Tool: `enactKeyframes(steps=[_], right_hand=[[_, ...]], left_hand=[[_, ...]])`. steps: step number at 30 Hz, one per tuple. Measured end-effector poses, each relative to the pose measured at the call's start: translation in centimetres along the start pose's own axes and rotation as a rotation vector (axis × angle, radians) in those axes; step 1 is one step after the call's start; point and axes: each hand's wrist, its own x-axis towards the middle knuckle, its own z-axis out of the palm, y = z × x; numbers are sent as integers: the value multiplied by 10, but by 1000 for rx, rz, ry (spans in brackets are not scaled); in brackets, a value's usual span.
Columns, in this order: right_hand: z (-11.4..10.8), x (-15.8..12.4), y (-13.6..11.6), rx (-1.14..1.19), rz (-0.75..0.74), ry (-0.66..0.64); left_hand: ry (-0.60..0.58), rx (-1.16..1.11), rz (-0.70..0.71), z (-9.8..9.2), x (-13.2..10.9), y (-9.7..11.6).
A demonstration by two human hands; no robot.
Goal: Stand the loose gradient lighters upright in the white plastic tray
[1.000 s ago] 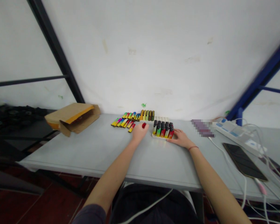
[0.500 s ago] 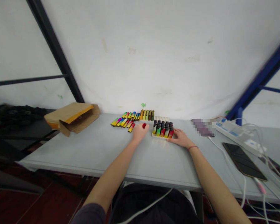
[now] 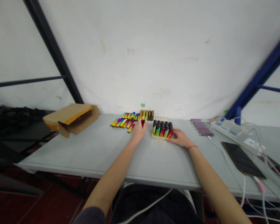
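A red lighter (image 3: 142,122) is pinched in my left hand (image 3: 138,130), its end showing above the fingers. Close by on the right, upright lighters with black tops (image 3: 162,129) fill rows in a white tray (image 3: 156,136). My right hand (image 3: 180,137) holds that tray by its right side, the thumb at the front corner. Loose bright-coloured lighters (image 3: 123,123) lie in two rows to the left of my left hand. Behind the hands stands a block of lighters with yellowish ends up (image 3: 148,114), and beside it a second white tray (image 3: 162,119).
An open cardboard box (image 3: 71,116) lies at the table's left end. On the right are a phone (image 3: 244,160), a partly blurred purple device (image 3: 202,127), a power strip (image 3: 239,135) and loose white cables. A wall (image 3: 142,62) closes off the table's back.
My left hand has turned and shifted slightly up and left, so the red lighter now points more upright. My right hand keeps its place at the tray.
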Motion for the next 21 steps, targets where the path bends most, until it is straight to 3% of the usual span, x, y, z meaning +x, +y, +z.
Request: enactKeyframes(steps=[8,17,21], right_hand=[[-3,1,-6,-35,26,-4],[1,1,-4,-25,25,25],[3,1,-3,-27,32,35]], left_hand=[[-67,-68,194,5,4,-6],[-200,-482,50,-8,10,0],[-276,-514,93,-11,10,-3]])
